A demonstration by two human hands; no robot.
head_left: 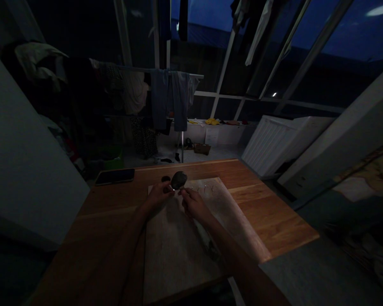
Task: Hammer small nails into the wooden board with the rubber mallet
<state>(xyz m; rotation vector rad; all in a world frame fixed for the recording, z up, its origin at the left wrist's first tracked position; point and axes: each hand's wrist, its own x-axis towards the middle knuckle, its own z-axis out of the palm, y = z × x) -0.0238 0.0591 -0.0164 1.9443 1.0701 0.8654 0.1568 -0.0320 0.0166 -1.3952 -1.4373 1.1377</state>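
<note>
A dark, smooth, oval object (179, 180) is held up over the far end of a pale board (175, 255); the dim light hides its kind. My right hand (193, 202) pinches at its lower edge with curled fingers. Close against its left side is my left hand (159, 194), thumb and fingers drawn together, with a tiny bright glint at their tips. What the left fingers grip is unclear. Just beyond them sits a small dark round thing (165, 179). Several thin, pale curved pieces (205, 188) lie on the board to the right.
The board rests on a wooden table (258, 204), with a dark phone or tablet (115, 176) at the far left. Beyond stand a rack with hanging trousers (179, 100) and a white ribbed cabinet-like unit (268, 138). Something dim (207, 244) lies beside my right forearm.
</note>
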